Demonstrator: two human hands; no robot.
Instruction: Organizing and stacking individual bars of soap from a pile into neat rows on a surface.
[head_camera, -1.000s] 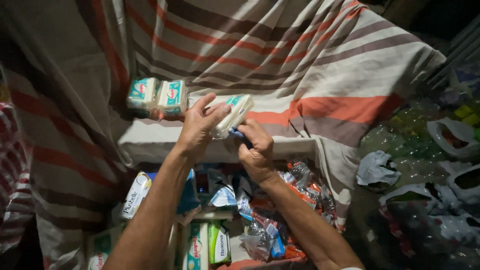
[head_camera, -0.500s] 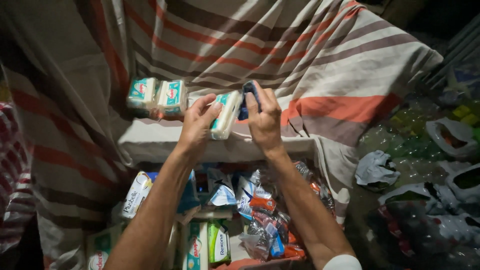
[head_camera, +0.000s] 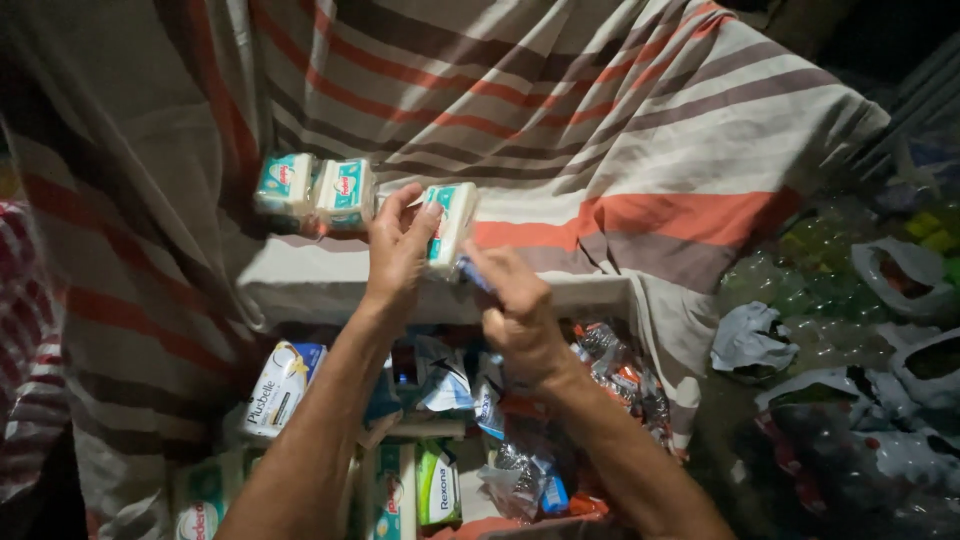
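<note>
My left hand (head_camera: 398, 252) holds a small white and teal packet (head_camera: 450, 226) upright above a ledge covered by striped cloth (head_camera: 560, 130). My right hand (head_camera: 518, 310) is just below and right of it, fingers pinched on a small dark blue object (head_camera: 478, 276) that touches the packet's lower edge. Two similar white and teal packets (head_camera: 315, 188) stand side by side on the cloth to the left.
Below my arms an open box (head_camera: 450, 430) is packed with soap bars, pouches and shiny wrapped packets. A white bottle-like pack (head_camera: 278, 388) lies at its left. On the right, the dim floor holds plastic bags (head_camera: 900, 270) and crumpled cloth (head_camera: 750, 335).
My right hand has dropped from the top of the packet to its lower edge. The left hand keeps the packet in about the same place.
</note>
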